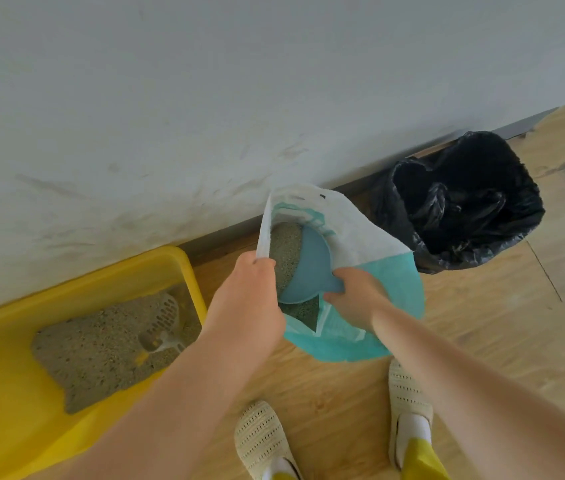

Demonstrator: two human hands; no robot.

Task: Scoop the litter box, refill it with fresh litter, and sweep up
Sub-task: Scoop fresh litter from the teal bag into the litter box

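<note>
A white and teal litter bag [371, 244] stands open on the wooden floor by the wall. My left hand [253, 292] grips the bag's left edge and holds it open. My right hand [353, 299] holds the handle of a blue scoop [308, 268], whose bowl is inside the bag against the grey fresh litter [284, 251]. To the left sits the yellow litter box [4, 393] with a patch of sandy litter [101, 351]. A pale slotted scooper [165, 323] lies in it near the right wall.
A bin lined with a black bag [461, 202] stands open against the wall, right of the litter bag. My feet in cream slippers [263, 441] are on the floor below the bag. The white wall [204, 98] runs along the back.
</note>
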